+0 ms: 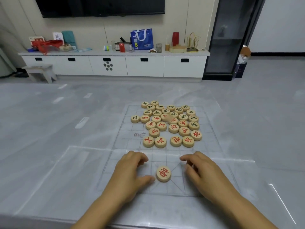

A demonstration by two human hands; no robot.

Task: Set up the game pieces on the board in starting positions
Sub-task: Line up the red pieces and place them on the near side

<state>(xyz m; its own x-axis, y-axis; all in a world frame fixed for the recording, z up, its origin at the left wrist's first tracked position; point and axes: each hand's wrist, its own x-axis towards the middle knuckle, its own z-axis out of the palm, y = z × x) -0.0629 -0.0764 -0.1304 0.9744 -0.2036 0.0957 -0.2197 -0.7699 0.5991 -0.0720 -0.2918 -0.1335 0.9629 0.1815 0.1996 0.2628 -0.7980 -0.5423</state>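
Note:
A clear plastic board sheet (212, 146) with faint grid lines lies on the grey table. Several round wooden pieces with red and black characters sit bunched in a cluster (168, 123) on the board's far half. One red-marked piece (163, 173) lies alone on the near edge row, in the crossed palace lines. My left hand (130, 169) rests on the board just left of it, fingers loosely curled, thumb tip close to the piece. My right hand (198, 167) rests to its right, fingers loosely curled, holding nothing.
The grey table (49, 129) spreads wide on both sides of the board. Beyond it stand a white low cabinet (115, 65) with clutter on top, a small stool (41, 71) and a dark glass cabinet (231, 38).

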